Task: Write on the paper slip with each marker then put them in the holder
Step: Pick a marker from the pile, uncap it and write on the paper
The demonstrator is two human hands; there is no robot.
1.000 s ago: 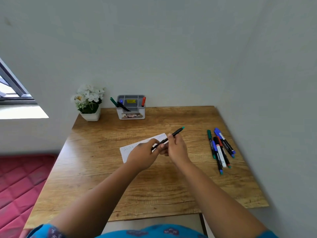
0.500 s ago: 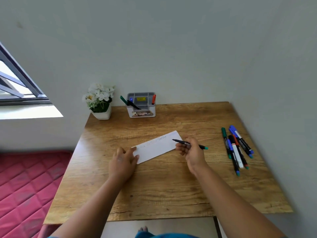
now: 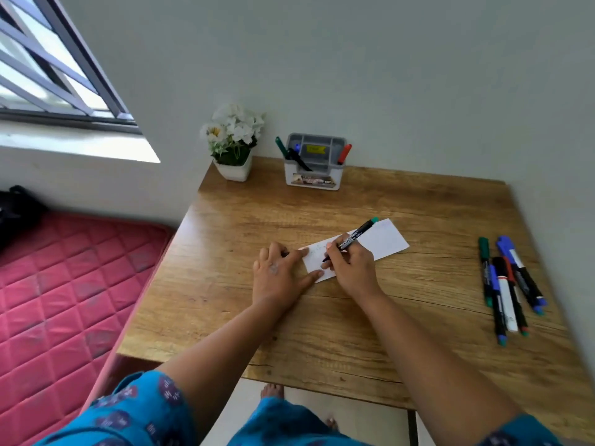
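Observation:
A white paper slip (image 3: 386,240) lies slanted in the middle of the wooden table (image 3: 322,333). My right hand (image 3: 352,270) grips a black marker with a green end (image 3: 359,233), its tip down on the slip's left part. My left hand (image 3: 277,275) lies flat with spread fingers and presses the slip's left end; a small dark bit shows between two of its fingers. The grey and white holder (image 3: 314,181) stands at the back of the table with a green (image 3: 280,145), a blue and black (image 3: 298,157) and a red marker (image 3: 344,153) in it.
Several loose markers (image 3: 507,284) lie in a bunch near the table's right edge. A white pot of white flowers (image 3: 234,170) stands left of the holder. A pink mattress (image 3: 64,284) lies left of the table, under a barred window. Walls close the back and right.
Both hands held the marker in the air a second ago. Now my left hand presses the slip and my right hand has brought the marker tip down onto it.

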